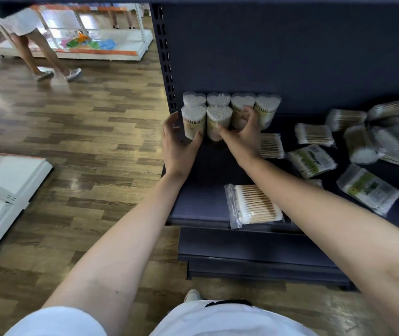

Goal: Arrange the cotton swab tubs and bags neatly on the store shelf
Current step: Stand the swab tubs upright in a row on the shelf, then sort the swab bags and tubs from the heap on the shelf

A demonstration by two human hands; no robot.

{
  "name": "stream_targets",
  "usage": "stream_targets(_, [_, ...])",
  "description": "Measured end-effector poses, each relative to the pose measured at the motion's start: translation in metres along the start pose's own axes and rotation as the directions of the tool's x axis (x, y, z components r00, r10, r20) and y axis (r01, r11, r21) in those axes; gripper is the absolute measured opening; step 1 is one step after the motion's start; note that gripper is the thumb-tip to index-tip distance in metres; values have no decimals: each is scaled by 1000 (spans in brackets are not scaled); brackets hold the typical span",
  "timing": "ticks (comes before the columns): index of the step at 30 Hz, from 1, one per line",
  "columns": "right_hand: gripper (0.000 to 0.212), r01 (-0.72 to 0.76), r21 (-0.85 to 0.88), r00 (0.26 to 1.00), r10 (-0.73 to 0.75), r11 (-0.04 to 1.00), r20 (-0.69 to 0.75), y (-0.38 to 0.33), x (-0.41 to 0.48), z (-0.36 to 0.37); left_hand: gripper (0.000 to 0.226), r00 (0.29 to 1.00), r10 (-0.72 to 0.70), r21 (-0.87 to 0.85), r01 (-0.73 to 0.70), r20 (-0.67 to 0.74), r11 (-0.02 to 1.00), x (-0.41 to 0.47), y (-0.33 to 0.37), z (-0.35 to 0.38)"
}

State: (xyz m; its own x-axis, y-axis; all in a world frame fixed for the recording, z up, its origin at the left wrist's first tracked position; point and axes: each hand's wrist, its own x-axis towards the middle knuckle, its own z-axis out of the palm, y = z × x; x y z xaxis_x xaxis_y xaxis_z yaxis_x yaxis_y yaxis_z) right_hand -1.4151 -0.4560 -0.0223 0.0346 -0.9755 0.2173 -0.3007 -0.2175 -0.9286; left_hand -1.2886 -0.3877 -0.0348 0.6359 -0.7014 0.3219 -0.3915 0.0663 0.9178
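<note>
At the left end of the dark blue shelf [203,187], hard against its slotted upright [167,57], stand six clear tubs [218,100] of cotton swabs: four in a back row and two in front of them. The hands are apart, each clamped on a tub. The left hand [181,144] grips the front-left tub [193,120], fingers on its outer side and thumb on the inner. The right hand [242,138] curls its fingers round the third tub [241,105] of the back row, and its thumb reaches across the foot of the second front tub [219,120].

To the right, bags of swabs lie loose at all angles. A clear bag [254,204] sits at the front lip of the shelf. A second bag [271,145] lies just behind the right wrist, with a plain bag [313,134] further right. Two green-label bags [311,161] lie nearer the front. A sixth bag [316,183] is mostly hidden under the right forearm. At the far right a heap [387,137] of more bags is blurred and cut off by the frame, so it cannot be counted.

Beyond the shelf are the wooden floor [96,141], white panels [2,190] lying at the left, a white display stand [111,42], and another person's legs [45,57]. A white shoe [192,295] shows below.
</note>
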Motion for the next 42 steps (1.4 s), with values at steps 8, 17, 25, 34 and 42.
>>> stream_targets(8, [60, 182, -64, 970, -190, 981, -152, -6, 21, -53, 64, 953, 212, -38, -209, 216, 977, -13, 41, 28])
stream_targets(17, [66, 72, -106, 967, -96, 992, -237, 29, 20, -145, 71, 776, 245, -12, -293, 582, 956, -38, 50, 88])
stream_targets(25, [69, -69, -208, 940, -6, 976, -340, 48, 0, -230, 72, 687, 335, -120, -342, 645, 932, -48, 84, 144])
stream_targets(34, [67, -58, -277, 871, -87, 959, -483, 70, -26, -283, 65, 600, 308, -195, -247, 738, 949, -75, 113, 199])
stream_targets(42, [64, -111, -254, 827, -53, 961, -559, 95, -10, -293, 64, 610, 212, -121, -187, 764, 975, -81, 100, 216])
